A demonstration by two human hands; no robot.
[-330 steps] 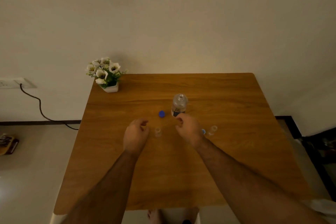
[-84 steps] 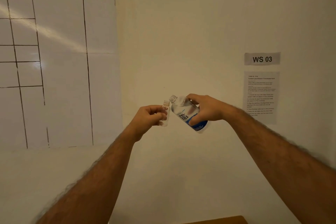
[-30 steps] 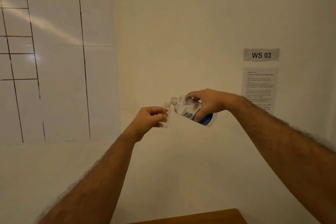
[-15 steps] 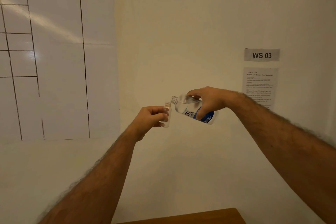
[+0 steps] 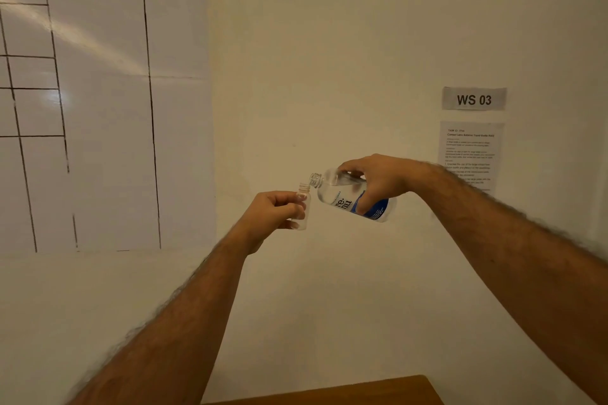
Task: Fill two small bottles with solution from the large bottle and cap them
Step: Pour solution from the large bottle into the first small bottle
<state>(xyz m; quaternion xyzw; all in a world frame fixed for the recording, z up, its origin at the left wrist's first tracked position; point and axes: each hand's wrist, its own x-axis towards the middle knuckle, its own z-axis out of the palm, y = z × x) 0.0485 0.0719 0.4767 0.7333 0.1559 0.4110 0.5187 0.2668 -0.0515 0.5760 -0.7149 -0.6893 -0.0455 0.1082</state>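
Observation:
My left hand [image 5: 269, 210] holds a small clear bottle [image 5: 302, 207] upright in front of the wall, fingers curled round its body. My right hand [image 5: 378, 181] grips the large clear bottle [image 5: 342, 196] with a blue and white label, tipped almost level. Its open neck sits just above and to the right of the small bottle's open mouth. Both bottles are uncapped. The second small bottle and the caps are out of view.
Only the far corner of the wooden table [image 5: 345, 393] shows at the bottom edge. On the wall hang a "WS 03" sign [image 5: 473, 99], a printed instruction sheet [image 5: 470, 148] and a white gridded board [image 5: 98, 108] at the left.
My right hand has tipped the large bottle further over, from steeply slanted to nearly level, and brought its neck closer to the small bottle's mouth. The left hand has stayed in place.

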